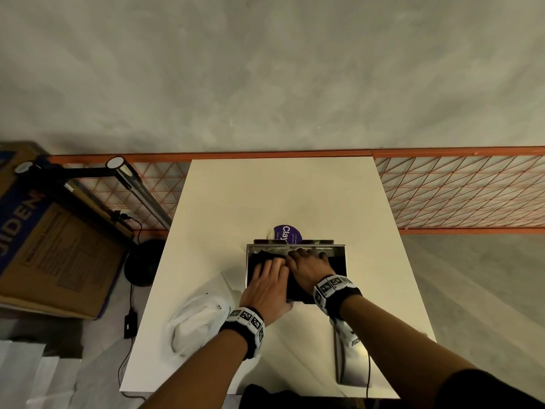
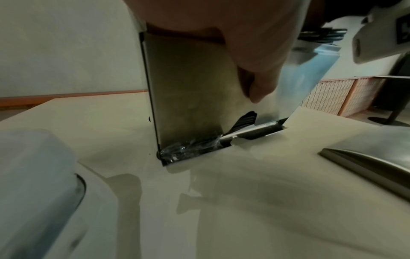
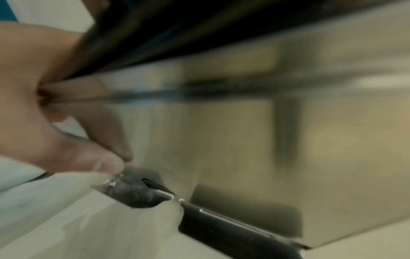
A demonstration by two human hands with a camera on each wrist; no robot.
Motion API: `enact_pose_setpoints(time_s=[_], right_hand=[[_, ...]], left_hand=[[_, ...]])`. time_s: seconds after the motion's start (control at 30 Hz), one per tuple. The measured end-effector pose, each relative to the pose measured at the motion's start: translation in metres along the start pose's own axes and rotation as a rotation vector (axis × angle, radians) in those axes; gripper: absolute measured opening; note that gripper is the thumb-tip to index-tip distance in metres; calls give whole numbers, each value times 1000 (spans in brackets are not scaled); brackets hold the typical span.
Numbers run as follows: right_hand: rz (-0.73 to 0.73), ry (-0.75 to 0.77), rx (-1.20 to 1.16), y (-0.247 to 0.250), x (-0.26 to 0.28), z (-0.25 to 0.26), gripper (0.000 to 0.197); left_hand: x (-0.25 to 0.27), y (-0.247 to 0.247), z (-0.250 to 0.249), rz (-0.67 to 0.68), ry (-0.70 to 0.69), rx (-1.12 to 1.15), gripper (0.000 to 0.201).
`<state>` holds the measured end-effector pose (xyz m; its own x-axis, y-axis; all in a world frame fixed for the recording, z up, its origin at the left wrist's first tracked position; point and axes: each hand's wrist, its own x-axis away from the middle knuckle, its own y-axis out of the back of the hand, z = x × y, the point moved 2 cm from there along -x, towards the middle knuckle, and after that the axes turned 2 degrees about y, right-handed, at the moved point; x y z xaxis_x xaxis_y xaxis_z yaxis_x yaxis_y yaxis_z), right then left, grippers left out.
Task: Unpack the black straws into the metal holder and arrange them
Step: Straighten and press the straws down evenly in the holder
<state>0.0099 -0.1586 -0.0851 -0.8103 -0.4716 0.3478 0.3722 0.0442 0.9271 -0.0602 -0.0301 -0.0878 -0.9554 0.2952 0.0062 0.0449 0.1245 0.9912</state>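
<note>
A square metal holder (image 1: 342, 252) stands mid-table, filled with black straws (image 1: 339, 267). Both hands lie on top of the straws. My left hand (image 1: 269, 268) presses on their left part with its fingers spread flat, while its thumb (image 2: 257, 87) hangs down the holder's front wall (image 2: 188, 96). My right hand (image 1: 306, 256) reaches across the straws (image 3: 177, 26) to the far wall, and its thumb (image 3: 93, 157) lies outside the front wall (image 3: 244, 131). Black straws (image 2: 244, 121) show through the slot at the holder's base, beside crinkled clear wrap (image 2: 188, 149).
A white plastic bag (image 1: 197, 323) lies on the white table (image 1: 265, 196), left of my left wrist. The holder's metal lid (image 1: 351, 361) lies near the front right edge. A purple label (image 1: 287, 233) sits behind the holder. A cardboard box (image 1: 53, 237) and lamp stand at the left.
</note>
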Motion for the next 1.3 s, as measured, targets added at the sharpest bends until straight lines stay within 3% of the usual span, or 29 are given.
enact_pose_setpoints(time_s=[0.33,0.43,0.53,0.67,0.77,0.93,1.07,1.3], right_hand=[[-38,29,37,4,7,1,36],[-34,109,77,6,9,0,41],[-35,207,144,6,12,-1,48],[54,172,26,9,11,-12,82],[176,143,-62,14,14,-22,89],[215,171,2,14,23,-27,118],[168,163,27,13,22,-26,115],[51,204,41,20,29,-25,101]], left_hand=[[-1,7,2,-158,1,64,72],[-6,5,3,-104,34,74,92],[-15,1,5,46,95,44,116],[-26,2,9,146,111,13,112],[-34,5,12,241,84,24,108],[-45,17,12,404,54,-23,121],[-51,24,12,463,41,-33,117],[-41,23,13,299,-4,-18,87]])
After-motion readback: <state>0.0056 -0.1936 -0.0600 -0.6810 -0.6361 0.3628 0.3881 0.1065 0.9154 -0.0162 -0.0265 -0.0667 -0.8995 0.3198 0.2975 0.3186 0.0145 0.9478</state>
